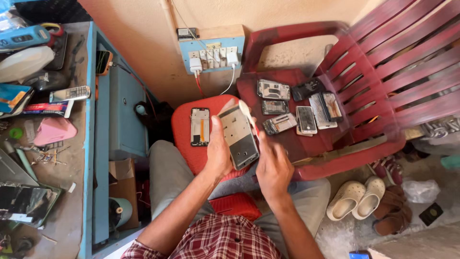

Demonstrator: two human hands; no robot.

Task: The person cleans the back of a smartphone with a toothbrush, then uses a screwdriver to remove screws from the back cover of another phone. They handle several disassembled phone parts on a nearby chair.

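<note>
My left hand point(218, 156) holds a grey phone frame point(238, 136) upright by its left edge, thumb on the front. My right hand point(273, 168) is at the frame's right side, fingers pinching a thin whitish film or strip point(245, 109) that curls off its top corner. Just behind, an opened phone with an orange strip inside point(200, 126) lies flat on a red stool point(184, 139).
A dark red plastic chair point(335, 148) to the right carries several dismantled phones point(297, 110). A cluttered workbench point(67, 158) with tools and phones runs along the left. A wall socket board with chargers point(213, 55) is ahead. White clogs point(357, 199) and sandals lie on the floor.
</note>
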